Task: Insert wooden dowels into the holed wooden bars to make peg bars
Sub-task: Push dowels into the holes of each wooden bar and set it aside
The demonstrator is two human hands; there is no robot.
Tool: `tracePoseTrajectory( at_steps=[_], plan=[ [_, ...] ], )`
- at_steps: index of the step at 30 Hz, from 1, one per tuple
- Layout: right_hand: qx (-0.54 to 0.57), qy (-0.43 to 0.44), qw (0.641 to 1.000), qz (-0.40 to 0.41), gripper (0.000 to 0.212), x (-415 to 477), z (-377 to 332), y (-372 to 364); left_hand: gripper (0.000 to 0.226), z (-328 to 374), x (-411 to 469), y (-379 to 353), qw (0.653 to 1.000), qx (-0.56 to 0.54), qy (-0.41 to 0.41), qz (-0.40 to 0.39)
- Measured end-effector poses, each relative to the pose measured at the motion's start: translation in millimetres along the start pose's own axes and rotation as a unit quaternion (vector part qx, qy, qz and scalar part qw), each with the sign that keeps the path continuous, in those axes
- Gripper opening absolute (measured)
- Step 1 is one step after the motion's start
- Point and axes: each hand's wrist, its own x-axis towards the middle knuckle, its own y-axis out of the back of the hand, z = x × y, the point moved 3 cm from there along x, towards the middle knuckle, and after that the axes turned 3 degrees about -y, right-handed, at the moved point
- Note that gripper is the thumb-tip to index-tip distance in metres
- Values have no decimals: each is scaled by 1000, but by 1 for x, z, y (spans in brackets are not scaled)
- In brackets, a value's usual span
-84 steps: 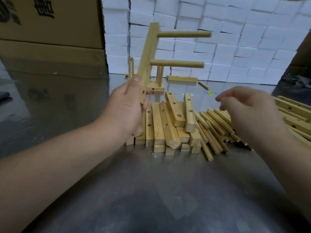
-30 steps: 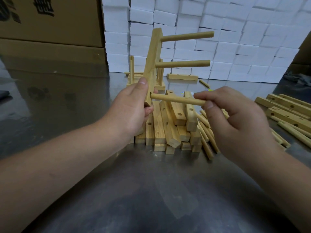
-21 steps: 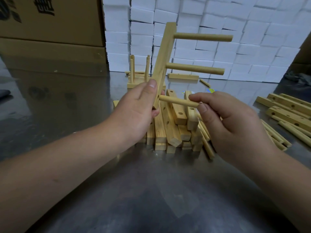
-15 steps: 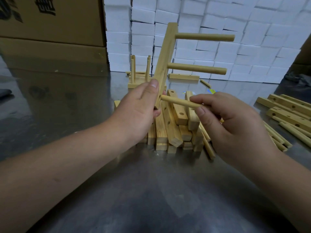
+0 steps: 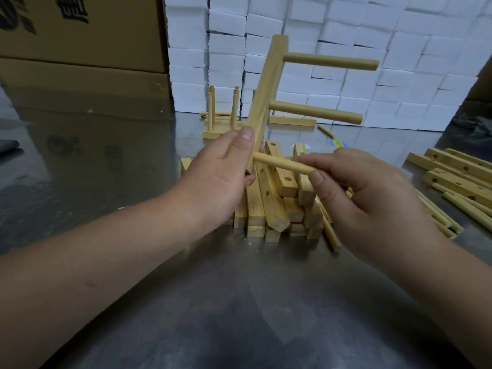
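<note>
L hand (image 5: pixel 218 182) grips bar (image 5: pixel 266 97) low; R hand (image 5: pixel 364 193) pinches dowel (image 5: pixel 282 164) at its hole. Wood looks light, stiff; hold dowel near mid.

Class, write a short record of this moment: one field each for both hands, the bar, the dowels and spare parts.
Left hand: grips the bar near its lower end
Right hand: pinches a third dowel, tip at the bar
Bar: tilted, two fitted dowels pointing right
Spare parts: pile of holed bars on the table beyond the hands
</note>
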Motion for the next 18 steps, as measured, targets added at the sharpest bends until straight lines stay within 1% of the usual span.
tracePoseTrajectory(
  at_steps=[6,11,14,18],
  plan=[
    [-9,9,1000,6,34,0,-1,2,34,4,-3,-2,999,32,-14,-6],
    [-57,38,998,16,31,-1,-6,2,33,5,-5,-2,997,68,-18,-9],
    [-89,52,995,17,32,-2,-10,1,33,7,-7,-2,996,78,-36,-8],
    [-61,36,997,2,31,-3,-12,1,38,14,-9,-2,994,83,-72,-8]
  ],
)
